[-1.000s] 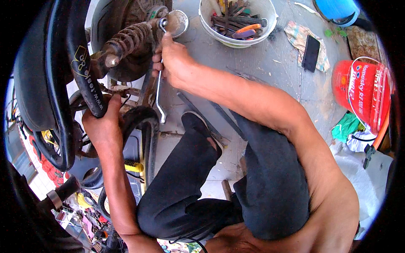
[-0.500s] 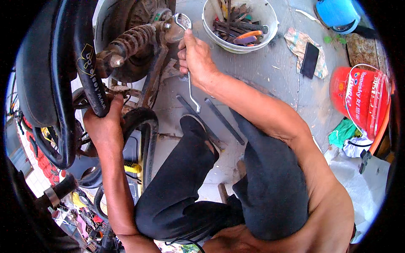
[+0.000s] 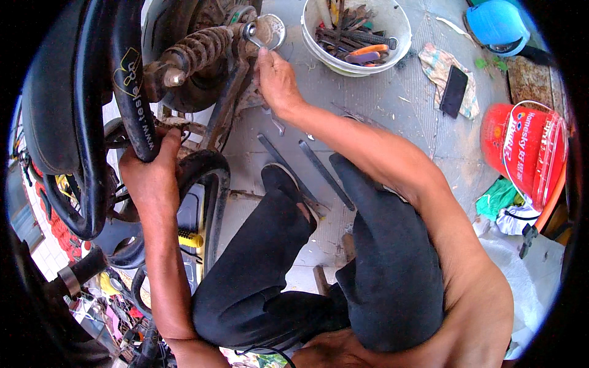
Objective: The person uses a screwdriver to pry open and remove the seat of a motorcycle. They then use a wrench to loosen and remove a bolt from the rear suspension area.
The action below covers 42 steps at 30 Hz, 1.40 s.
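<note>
My right hand is closed around a silver wrench. Its ring end sits at the bolt at the upper end of a rusty coil-spring shock absorber; I cannot tell whether it is fully seated. Most of the handle is hidden by my hand. Just beside the bolt is a round, pale-faced metal end. On the left, my left hand is wrapped around the lower end of a black frame tube, its fingertips partly hidden behind it.
A white bucket of tools stands beyond my right hand. Two dark metal strips lie on the floor near my foot. To the right are a phone on a cloth, a red bucket and a blue container. A black seat fills the left.
My right hand has shifted slightly with the wrench, bringing the ring end from over the round metal end to the bolt on the shock absorber. My left hand stays on the tube.
</note>
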Tool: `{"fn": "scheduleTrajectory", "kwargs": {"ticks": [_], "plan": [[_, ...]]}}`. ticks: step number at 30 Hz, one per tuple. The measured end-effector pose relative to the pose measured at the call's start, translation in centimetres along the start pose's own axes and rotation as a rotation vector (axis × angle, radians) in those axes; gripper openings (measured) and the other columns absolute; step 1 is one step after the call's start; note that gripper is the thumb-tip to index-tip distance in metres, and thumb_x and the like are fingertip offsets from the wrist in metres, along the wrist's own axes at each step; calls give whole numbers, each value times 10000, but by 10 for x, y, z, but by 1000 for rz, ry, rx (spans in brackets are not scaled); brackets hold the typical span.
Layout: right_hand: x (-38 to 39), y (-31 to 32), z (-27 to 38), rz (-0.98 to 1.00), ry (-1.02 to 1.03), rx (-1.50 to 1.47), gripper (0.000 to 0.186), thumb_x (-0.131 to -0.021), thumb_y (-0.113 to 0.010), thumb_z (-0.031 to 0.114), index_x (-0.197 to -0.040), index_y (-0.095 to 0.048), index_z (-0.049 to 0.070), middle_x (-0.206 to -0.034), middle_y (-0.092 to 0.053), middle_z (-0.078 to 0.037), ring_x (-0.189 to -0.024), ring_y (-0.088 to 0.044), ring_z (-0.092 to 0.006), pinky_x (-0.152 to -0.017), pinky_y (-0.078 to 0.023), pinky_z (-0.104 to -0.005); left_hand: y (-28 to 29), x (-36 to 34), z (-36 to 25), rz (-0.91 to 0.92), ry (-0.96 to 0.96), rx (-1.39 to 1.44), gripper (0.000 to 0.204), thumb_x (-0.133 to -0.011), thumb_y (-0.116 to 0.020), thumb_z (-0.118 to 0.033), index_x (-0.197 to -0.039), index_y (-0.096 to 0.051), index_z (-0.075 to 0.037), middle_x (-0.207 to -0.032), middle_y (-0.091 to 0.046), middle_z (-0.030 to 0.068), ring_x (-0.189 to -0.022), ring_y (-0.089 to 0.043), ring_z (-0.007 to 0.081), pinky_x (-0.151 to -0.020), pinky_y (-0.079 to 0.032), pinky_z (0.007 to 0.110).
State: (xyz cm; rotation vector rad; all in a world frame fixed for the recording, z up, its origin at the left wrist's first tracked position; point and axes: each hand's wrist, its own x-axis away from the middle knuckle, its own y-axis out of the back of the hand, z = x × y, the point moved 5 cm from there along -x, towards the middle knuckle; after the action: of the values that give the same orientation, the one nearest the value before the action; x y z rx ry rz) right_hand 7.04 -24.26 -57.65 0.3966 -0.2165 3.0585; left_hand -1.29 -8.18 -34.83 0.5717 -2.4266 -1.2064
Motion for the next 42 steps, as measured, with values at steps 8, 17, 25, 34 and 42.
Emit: {"fn": "scheduleTrajectory", "kwargs": {"ticks": [8,17,25,34,42], "plan": [[2,-9,5,82,-104,-117,501,-1031,-314,438,-901,-527,4,-648,-575,-116,-572,-599,-216,-555,-500,-364,-1,-1,2,-21,-32,17,189,-783,-716,-195,-806,-662,-15,-587,-577,22,-487,-523,97,-483,-404,262],[26,-32,38,69,-455,-539,464,-1021,-310,511,-890,-425,81,-666,-439,-41,-511,-433,-169,-480,-453,-360,-1,1,-7,-16,-36,14,186,-781,-725,-187,-779,-658,-14,-583,-580,16,-470,-509,92,-473,-394,261],[34,-27,71,49,-761,-925,389,-1017,-380,473,-858,-410,119,-628,-319,18,-496,-279,-111,-464,-260,-281,-1,-3,0,-31,-90,16,209,-768,-722,-203,-770,-686,3,-601,-603,31,-523,-541,114,-535,-420,285],[27,25,67,27,-364,-566,457,-985,-435,538,-829,-444,108,-597,-308,41,-485,-280,-80,-440,-258,-255,0,-3,-3,-18,-81,-50,257,-759,-710,-219,-792,-692,35,-648,-644,86,-618,-603,154,-657,-473,308],[11,22,26,18,-143,-132,432,-1011,-417,466,-809,-462,88,-585,-382,23,-446,-352,-77,-396,-300,-253,0,-2,-3,-11,-67,-47,258,-763,-709,-224,-780,-681,32,-643,-641,88,-614,-605,158,-664,-477,315]]}}
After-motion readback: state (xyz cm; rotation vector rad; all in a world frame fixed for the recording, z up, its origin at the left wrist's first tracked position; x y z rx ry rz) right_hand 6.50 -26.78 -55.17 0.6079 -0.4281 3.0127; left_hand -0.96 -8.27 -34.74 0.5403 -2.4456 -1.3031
